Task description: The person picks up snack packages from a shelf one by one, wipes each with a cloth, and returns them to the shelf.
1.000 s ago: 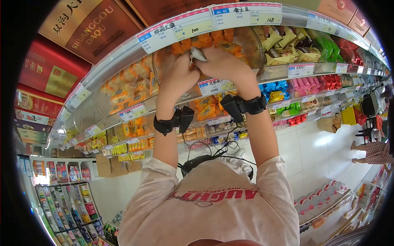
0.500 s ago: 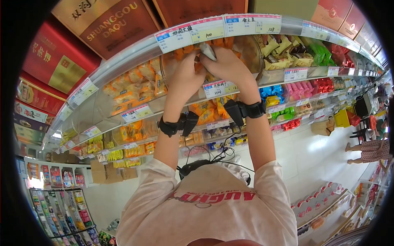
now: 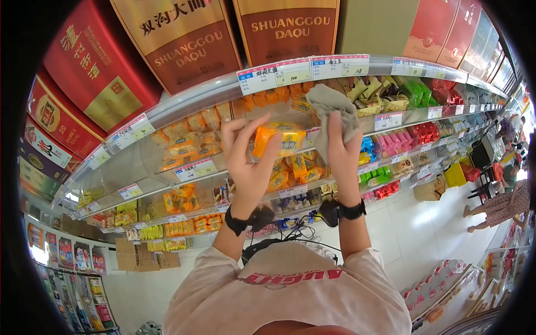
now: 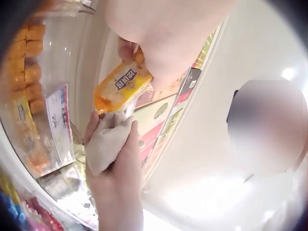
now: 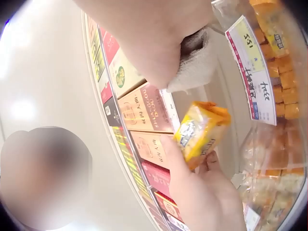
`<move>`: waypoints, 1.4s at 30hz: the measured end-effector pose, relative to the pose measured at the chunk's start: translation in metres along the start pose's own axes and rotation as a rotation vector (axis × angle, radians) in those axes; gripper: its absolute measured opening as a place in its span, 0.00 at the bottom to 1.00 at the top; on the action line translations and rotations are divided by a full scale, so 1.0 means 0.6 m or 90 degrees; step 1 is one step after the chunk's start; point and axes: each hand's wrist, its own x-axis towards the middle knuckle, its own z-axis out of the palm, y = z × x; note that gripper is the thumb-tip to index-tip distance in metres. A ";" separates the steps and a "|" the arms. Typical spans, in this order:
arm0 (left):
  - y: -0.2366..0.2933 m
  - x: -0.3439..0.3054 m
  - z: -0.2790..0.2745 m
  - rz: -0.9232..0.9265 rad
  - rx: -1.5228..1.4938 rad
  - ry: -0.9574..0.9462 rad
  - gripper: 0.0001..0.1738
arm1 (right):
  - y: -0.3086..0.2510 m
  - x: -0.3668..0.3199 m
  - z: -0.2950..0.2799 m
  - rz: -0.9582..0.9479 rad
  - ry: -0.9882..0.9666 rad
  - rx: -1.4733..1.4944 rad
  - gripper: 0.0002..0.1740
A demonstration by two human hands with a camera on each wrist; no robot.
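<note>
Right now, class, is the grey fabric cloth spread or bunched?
Bunched: the right grip holds the grey fabric cloth in crumpled folds.

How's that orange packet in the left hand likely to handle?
The orange packet is probably slippery, given its glossy wrapper. It looks light, since the left hand alone holds it up. Its blocky shape suggests sliding rather than rolling.

Left arm (image 3: 230,243) and right arm (image 3: 354,237) extended forward, roughly parallel, left hand (image 3: 249,167) gripping, fingers (image 3: 253,127) bent, thumb (image 3: 271,151) opposite them, right hand (image 3: 344,162) near it, also gripping, thumb extended forward
</note>
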 end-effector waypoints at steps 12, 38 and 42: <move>-0.016 -0.049 -0.030 -0.265 -0.167 -0.044 0.14 | 0.005 -0.111 -0.014 0.262 -0.209 0.054 0.14; -0.023 -0.076 -0.028 -0.452 -0.592 -0.064 0.24 | 0.046 -0.143 0.010 0.098 0.072 0.042 0.14; -0.035 -0.081 -0.034 -0.443 -0.497 -0.035 0.23 | 0.050 -0.129 0.003 0.019 0.016 -0.079 0.15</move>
